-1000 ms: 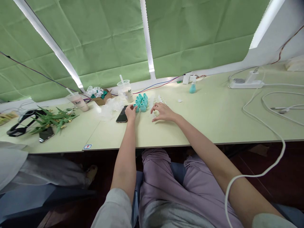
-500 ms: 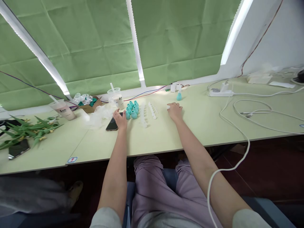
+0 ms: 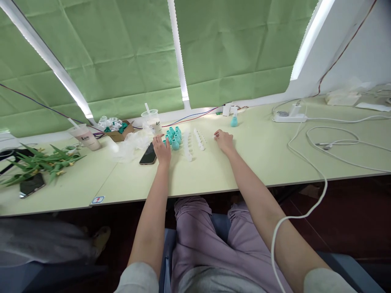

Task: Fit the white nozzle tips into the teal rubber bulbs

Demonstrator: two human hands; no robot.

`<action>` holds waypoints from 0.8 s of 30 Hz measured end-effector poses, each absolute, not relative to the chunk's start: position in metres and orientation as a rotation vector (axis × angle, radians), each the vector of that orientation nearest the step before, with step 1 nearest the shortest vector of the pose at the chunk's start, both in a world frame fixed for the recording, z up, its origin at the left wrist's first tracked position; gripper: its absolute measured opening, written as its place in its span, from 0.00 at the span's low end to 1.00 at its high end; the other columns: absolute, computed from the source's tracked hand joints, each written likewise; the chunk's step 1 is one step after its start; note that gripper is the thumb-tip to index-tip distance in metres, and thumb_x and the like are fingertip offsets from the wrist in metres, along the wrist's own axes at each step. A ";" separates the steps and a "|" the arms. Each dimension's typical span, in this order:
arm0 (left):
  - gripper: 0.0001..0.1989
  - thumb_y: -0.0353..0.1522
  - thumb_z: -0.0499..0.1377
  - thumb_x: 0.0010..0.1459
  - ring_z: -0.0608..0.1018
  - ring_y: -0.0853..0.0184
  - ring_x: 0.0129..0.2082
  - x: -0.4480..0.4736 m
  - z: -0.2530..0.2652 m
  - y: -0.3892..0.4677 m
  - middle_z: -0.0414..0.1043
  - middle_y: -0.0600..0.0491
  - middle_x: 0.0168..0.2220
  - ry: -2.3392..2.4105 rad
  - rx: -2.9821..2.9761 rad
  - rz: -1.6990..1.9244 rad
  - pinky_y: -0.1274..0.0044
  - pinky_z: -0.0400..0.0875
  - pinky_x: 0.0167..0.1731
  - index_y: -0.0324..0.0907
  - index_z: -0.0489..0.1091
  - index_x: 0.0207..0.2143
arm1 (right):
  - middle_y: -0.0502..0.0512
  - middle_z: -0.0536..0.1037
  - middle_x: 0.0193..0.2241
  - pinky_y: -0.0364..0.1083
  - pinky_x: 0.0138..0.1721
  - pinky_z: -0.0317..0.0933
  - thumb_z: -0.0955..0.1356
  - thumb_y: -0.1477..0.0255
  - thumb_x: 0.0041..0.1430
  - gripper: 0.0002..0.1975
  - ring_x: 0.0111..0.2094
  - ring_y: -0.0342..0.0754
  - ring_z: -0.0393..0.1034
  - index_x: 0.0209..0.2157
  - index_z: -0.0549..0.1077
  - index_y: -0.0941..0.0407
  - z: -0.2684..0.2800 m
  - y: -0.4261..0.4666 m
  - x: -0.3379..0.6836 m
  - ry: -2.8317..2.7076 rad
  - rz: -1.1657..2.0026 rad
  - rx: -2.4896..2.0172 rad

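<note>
My left hand rests at the near left side of a cluster of small teal bulb-shaped pieces, its fingers apart and the nearest teal piece partly behind them. To the right of the cluster lie two rows of small white translucent plastic pieces, a nearer row and a shorter row. My right hand is low over the table right of these rows, fingers curled and pinched on a small pale piece, mostly hidden. Farther back stands one teal bulb with a clear top.
A black phone lies left of my left hand, beside a crumpled plastic bag. Behind are a drink cup and a cardboard box. A power strip and white cables lie right; a plant lies left.
The view has shifted slightly, moving the table's things a little right and up. My left hand remains by the teal pieces. The right hand has drawn slightly left toward the white rows, fingers curled.
</note>
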State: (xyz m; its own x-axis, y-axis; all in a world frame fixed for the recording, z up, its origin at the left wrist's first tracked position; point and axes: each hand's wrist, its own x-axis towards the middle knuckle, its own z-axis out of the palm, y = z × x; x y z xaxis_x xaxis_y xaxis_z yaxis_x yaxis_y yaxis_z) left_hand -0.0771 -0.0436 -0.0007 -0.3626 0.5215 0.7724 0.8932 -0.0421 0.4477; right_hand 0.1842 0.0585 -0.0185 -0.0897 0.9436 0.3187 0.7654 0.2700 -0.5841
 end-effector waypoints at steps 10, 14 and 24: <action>0.12 0.31 0.49 0.61 0.68 0.58 0.49 -0.076 0.000 -0.045 0.66 0.43 0.47 -1.943 -1.438 -1.371 0.68 0.62 0.51 0.38 0.64 0.47 | 0.52 0.77 0.32 0.40 0.40 0.63 0.69 0.73 0.46 0.11 0.34 0.41 0.72 0.35 0.76 0.58 0.035 0.014 0.179 -2.099 1.035 -0.793; 0.13 0.30 0.50 0.60 0.67 0.57 0.50 -0.078 -0.001 -0.044 0.65 0.43 0.48 -2.007 -1.380 -1.364 0.68 0.61 0.52 0.39 0.64 0.47 | 0.51 0.76 0.27 0.39 0.35 0.63 0.71 0.75 0.42 0.08 0.30 0.41 0.71 0.29 0.74 0.60 0.032 0.015 0.182 -2.291 0.934 -0.870; 0.14 0.30 0.52 0.58 0.66 0.55 0.53 -0.082 -0.003 -0.041 0.65 0.43 0.50 -2.231 -1.199 -1.341 0.67 0.61 0.52 0.39 0.63 0.47 | 0.49 0.75 0.26 0.38 0.30 0.58 0.68 0.79 0.43 0.07 0.31 0.40 0.70 0.29 0.73 0.59 0.029 0.012 0.177 -2.458 0.845 -0.969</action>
